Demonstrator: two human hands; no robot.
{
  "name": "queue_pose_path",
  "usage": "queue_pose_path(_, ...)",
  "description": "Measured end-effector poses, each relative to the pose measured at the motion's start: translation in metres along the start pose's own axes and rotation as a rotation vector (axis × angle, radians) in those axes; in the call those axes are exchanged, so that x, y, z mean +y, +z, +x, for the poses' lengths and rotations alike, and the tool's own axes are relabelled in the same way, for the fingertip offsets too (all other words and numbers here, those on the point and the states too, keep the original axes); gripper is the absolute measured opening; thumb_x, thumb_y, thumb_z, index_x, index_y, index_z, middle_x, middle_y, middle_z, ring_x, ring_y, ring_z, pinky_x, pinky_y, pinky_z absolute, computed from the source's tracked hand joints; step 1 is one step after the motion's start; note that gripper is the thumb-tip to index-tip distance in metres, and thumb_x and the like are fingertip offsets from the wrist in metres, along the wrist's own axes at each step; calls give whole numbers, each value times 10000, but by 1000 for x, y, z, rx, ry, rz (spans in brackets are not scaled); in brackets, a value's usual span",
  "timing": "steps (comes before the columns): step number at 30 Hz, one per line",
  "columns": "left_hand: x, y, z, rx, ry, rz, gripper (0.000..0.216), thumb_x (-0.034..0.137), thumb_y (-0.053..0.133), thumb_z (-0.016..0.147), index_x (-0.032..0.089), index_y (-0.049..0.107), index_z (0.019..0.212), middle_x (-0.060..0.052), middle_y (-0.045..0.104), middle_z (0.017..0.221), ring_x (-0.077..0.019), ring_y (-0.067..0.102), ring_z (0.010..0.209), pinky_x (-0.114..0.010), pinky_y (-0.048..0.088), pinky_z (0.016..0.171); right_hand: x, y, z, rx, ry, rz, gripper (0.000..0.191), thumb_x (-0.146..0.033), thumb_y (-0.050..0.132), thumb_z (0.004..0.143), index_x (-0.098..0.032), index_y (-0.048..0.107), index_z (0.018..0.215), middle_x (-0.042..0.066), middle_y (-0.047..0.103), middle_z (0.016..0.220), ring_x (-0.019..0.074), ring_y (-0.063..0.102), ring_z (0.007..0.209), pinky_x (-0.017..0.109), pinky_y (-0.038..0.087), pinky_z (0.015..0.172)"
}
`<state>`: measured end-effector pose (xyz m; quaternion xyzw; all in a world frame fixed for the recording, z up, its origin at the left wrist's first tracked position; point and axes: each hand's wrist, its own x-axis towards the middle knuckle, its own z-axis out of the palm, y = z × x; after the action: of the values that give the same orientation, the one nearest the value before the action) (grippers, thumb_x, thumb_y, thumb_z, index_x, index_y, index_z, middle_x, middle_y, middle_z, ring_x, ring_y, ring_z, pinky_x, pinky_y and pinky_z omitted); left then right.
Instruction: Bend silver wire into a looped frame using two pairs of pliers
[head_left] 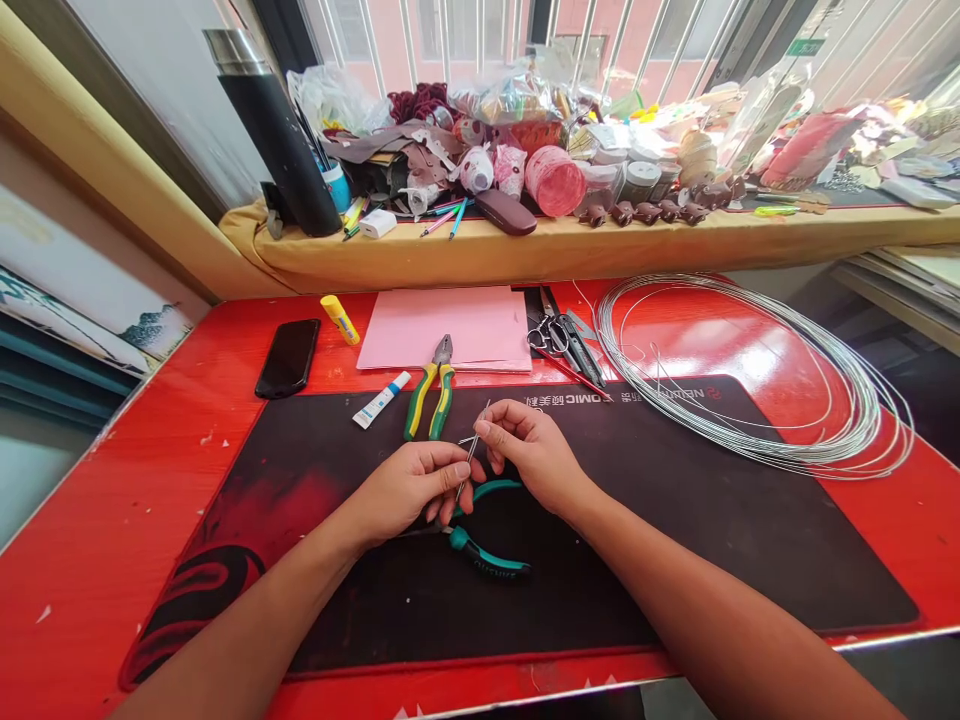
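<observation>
Short pieces of silvery wire [472, 452] are pinched between my two hands above the black desk mat [637, 560]. My left hand [424, 478] grips their lower part between thumb and fingers. Higher up, my right hand [523, 440] closes thumb and fingertips on the same wire. Under my hands lie teal-handled pliers [487, 555], their jaws partly hidden by my left hand. Just beyond, yellow-and-green combination pliers [433, 395] rest with the jaws pointing away from me. A small white-and-blue tube [381, 400] sits to their left.
A large coil of wire [847, 430] covers the right of the red table [60, 540]. Pink paper [442, 325], scissors [551, 335], a box cutter [581, 352], a glue stick [340, 319] and a phone [288, 358] lie farther back. A black flask [277, 140] stands on the cluttered sill.
</observation>
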<state>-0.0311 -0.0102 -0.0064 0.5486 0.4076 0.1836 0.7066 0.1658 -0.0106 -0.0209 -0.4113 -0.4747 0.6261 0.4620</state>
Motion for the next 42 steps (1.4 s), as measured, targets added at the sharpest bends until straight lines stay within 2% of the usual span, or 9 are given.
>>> queue_pose_path(5, 1, -8, 1, 172, 142, -54, 389, 538, 714, 860, 152, 713, 907, -16, 671, 670, -99, 545, 492, -208, 374, 451, -7, -1, -3, -53, -46, -144, 301, -473, 663, 930, -189, 665, 1028, -39, 584, 674, 137, 540, 596, 275, 431, 610)
queue_pose_path(10, 2, -22, 5, 474, 326, -274, 336, 478, 768, 829, 156, 715, 908, -4, 664, 690, -95, 559, 522, -198, 382, 467, -17, 10, -18, -277, -269, -689, 425, -470, 699, 932, -228, 653, 1278, 59, 686, 1004, 223, 632, 923, 364, 487, 871)
queue_pose_path(13, 1, -26, 8, 522, 359, -348, 340, 468, 791, 804, 148, 717, 894, 5, 641, 674, -91, 547, 512, -202, 389, 471, -21, 22, -27, -426, -328, -1028, 605, -520, 800, 833, -210, 645, 1329, 126, 655, 1203, 305, 593, 1112, 439, 457, 990)
queue_pose_path(17, 0, -29, 8, 545, 388, -369, 335, 468, 775, 818, 151, 718, 911, 15, 625, 683, -84, 537, 510, -201, 372, 468, -25, 34, -37, -494, -312, -1298, 732, -528, 863, 754, -232, 615, 1375, 130, 630, 1232, 347, 579, 1121, 479, 459, 979)
queue_pose_path(23, 1, -32, 8, 555, 396, -413, 376, 495, 795, 782, 147, 710, 897, 15, 621, 685, -89, 535, 512, -207, 351, 463, -26, 40, -55, -443, -259, -1382, 460, -360, 818, 823, -251, 684, 1250, 114, 624, 1194, 333, 575, 1094, 462, 477, 948)
queue_pose_path(30, 0, -33, 8, 552, 415, -462, 391, 490, 810, 774, 143, 730, 935, 14, 623, 690, -88, 536, 517, -213, 337, 475, -21, 30, -61, -319, -207, -1147, 325, -170, 670, 828, -219, 753, 1139, 91, 646, 1024, 264, 600, 955, 377, 507, 856)
queue_pose_path(37, 1, -33, 9, 518, 411, -545, 423, 419, 845, 743, 133, 739, 1037, 1, 634, 723, -97, 555, 563, -221, 369, 521, -28, 10, -46, -110, 165, -311, 333, -415, 759, 835, -205, 782, 1092, 63, 722, 998, 244, 658, 929, 365, 506, 854)
queue_pose_path(40, 1, -32, 9, 518, 396, -531, 438, 424, 844, 742, 127, 734, 1046, 0, 638, 718, -99, 557, 564, -220, 367, 521, -35, 10, -32, -7, 375, 72, 381, -409, 812, 791, -170, 764, 1085, 72, 743, 911, 235, 690, 864, 340, 532, 779)
queue_pose_path(42, 0, -32, 10, 528, 393, -515, 435, 435, 841, 745, 125, 733, 1031, 4, 632, 710, -97, 556, 561, -219, 366, 520, -39, 13, -22, 3, 364, 251, 326, -370, 812, 795, -159, 755, 1036, 85, 747, 941, 234, 703, 899, 345, 548, 824)
